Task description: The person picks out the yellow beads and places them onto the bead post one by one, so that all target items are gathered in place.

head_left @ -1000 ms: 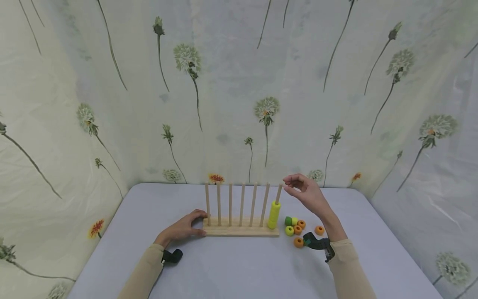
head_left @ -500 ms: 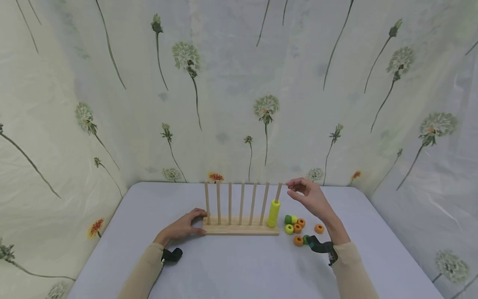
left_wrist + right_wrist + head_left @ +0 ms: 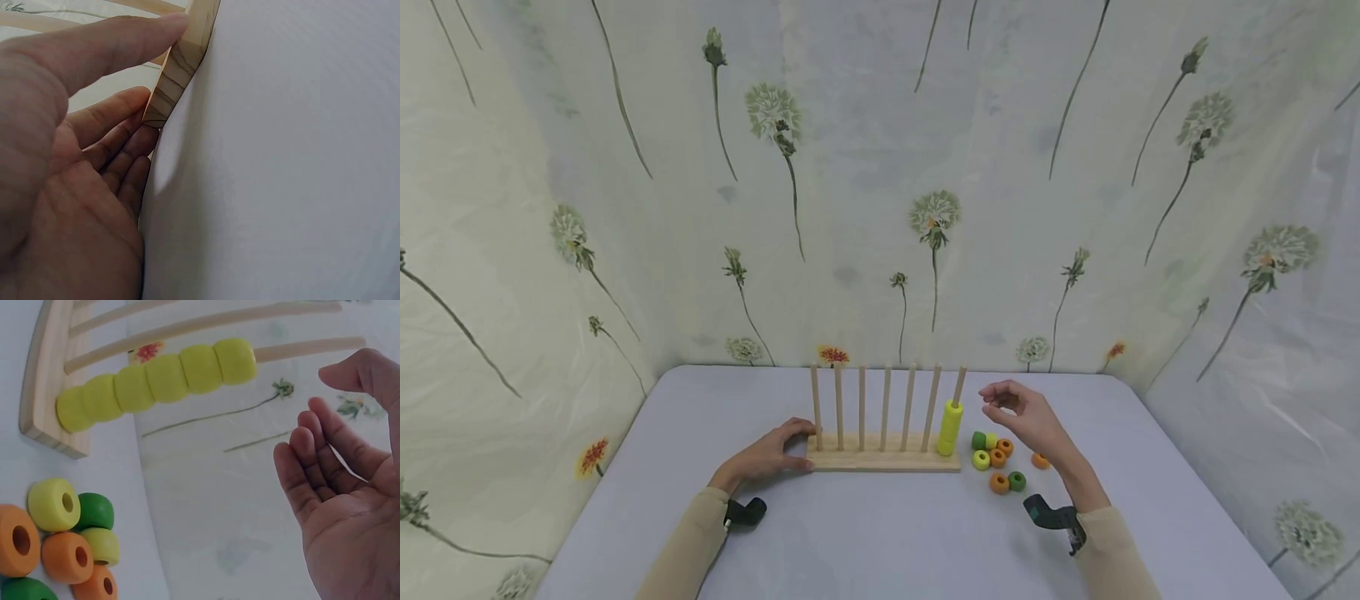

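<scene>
A wooden peg rack point(image 3: 883, 461) with a row of upright pegs stands on the table. Several yellow beads point(image 3: 165, 378) are stacked on its rightmost peg, whose bare tip sticks out above them. At the rack's left end my left hand point(image 3: 767, 457) holds the base, thumb at the front and fingers behind; the left wrist view shows the thumb and fingertips against the base's end point(image 3: 175, 78). My right hand point(image 3: 1026, 417) hovers right of the yellow stack, apart from the peg. Nothing is between its loosely bent fingers in the right wrist view.
Loose beads lie right of the rack: orange point(image 3: 67, 557), yellow-green point(image 3: 55, 505) and green point(image 3: 1017, 481). One orange bead point(image 3: 1040, 460) is partly behind the right wrist. A dandelion-print cloth point(image 3: 850, 208) hangs behind the white table point(image 3: 880, 542).
My right hand has moved away from the top of the rightmost peg, to the right and lower. A green bead beside the front orange one has come into view. The left hand stays put.
</scene>
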Tool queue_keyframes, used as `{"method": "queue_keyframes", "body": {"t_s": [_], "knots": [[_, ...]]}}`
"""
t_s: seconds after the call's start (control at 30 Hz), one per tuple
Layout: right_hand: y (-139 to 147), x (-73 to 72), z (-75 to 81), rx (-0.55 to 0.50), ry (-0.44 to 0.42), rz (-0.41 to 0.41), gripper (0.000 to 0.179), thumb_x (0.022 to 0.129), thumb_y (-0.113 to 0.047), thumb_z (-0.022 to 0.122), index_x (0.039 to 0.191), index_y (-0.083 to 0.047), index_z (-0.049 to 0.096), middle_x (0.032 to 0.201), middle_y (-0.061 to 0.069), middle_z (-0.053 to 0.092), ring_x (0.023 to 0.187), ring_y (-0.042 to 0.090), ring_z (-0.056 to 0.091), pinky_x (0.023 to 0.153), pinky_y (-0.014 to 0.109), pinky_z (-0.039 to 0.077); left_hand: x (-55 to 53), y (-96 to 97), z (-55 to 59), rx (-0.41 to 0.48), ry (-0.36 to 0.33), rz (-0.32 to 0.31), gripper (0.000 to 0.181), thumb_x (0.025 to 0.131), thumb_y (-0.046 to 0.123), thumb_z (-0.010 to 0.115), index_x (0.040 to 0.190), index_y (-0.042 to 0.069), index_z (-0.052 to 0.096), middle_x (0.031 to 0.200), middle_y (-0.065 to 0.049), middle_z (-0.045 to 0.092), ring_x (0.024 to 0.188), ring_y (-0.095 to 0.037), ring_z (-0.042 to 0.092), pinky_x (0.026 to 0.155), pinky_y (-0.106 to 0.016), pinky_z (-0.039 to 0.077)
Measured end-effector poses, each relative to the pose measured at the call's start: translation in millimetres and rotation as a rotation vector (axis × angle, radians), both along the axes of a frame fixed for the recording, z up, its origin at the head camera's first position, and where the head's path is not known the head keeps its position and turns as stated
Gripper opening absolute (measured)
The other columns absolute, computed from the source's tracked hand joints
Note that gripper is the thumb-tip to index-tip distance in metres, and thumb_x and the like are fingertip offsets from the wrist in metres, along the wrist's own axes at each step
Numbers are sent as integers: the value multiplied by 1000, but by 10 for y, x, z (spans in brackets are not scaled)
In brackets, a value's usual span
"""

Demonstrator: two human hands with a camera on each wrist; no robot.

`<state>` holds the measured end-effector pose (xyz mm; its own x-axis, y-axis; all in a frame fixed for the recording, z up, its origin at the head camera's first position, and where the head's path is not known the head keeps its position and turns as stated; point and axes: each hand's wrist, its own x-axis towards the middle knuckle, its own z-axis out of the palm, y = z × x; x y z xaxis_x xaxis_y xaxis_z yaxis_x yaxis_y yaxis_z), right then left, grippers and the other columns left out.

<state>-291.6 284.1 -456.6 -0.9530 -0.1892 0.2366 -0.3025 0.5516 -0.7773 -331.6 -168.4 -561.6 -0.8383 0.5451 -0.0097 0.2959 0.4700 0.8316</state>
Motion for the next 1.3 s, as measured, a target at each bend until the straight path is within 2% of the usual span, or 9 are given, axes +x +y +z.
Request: {"method": "queue_keyframes", "body": {"t_s": [0.17,0.33,0.6,1.0,1.13,1.3], "knots": [[59,36,-127,3,-22,1,35,90,-26,69,115,-4,60,110,8,63,96,12,61,84,17,49,-13,0,-19,-2,7,-7,60,79,31,79,132,16,53,143,-6,42,140,-31,31,114,-56,23],[114,71,-249,11,-67,-8,32,90,-27,69,113,-6,60,111,8,63,97,18,61,82,17,50,-18,-5,-26,-13,17,-7,61,80,31,79,133,15,53,143,-6,42,139,-30,32,115,-54,23],[196,93,-451,31,-126,-14,27,90,-15,68,113,-4,60,110,13,64,95,19,60,79,18,50,-5,4,-16,-24,11,4,61,79,30,79,133,16,53,143,-6,42,139,-30,32,115,-55,23],[239,119,-561,28,-174,-8,29,89,-13,68,114,-1,60,109,16,64,92,20,58,72,21,51,-9,-1,-38,-28,15,2,60,79,31,79,132,18,54,144,-4,41,140,-29,32,115,-54,24],[237,116,-585,32,-198,-17,29,88,-12,68,114,-1,60,106,13,63,92,21,58,73,22,51,-16,-5,-35,-31,27,-3,61,79,33,79,133,17,53,144,-6,42,140,-30,32,115,-54,23],[250,92,-644,61,-213,-21,30,87,-13,69,114,-3,60,106,10,63,93,20,57,73,22,51,-11,-1,-28,-19,8,3,62,79,33,79,133,16,53,145,-7,41,140,-31,31,115,-55,22]]}}
